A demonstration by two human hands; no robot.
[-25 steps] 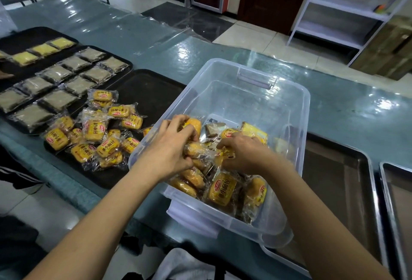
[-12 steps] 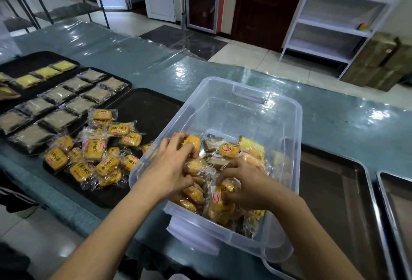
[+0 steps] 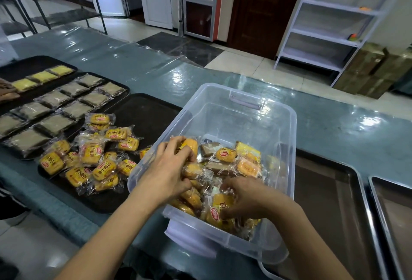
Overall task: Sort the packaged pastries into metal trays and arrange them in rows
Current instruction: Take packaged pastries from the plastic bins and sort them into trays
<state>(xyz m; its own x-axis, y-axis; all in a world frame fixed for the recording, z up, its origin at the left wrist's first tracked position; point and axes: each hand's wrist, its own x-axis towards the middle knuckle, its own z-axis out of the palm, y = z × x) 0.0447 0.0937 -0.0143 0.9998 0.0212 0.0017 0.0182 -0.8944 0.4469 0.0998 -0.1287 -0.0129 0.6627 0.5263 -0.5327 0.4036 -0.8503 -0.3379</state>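
Both hands are down in the clear plastic bin (image 3: 276, 123), which stands tilted on the table (image 3: 334, 128). Since a second ago the left hand (image 3: 166, 174) has hardly shifted and keeps its fingers (image 3: 178, 148) curled round a clutch of yellow packaged pastries (image 3: 189, 146) at the bin's left wall; the right hand (image 3: 247, 197) has dropped toward the bin's near wall, where its fingers now close on another yellow packet (image 3: 219, 207). That suggests a handful is nearly gathered and the carry to a tray comes next. Left of the bin, the dark tray (image 3: 145, 112) holds a loose heap of yellow packets (image 3: 93, 159), not yet in rows, with bare tray floor on the side away from the person. Farther left of the bin, the brown packets (image 3: 53, 110) already lie in rows. Right of the bin, a metal tray (image 3: 330, 201) lies partly under it, and another tray (image 3: 392, 213) sits beyond. The bin's left rim stands close over the dark tray's edge, so the hands will likely need to lift clear of that wall before swinging left.
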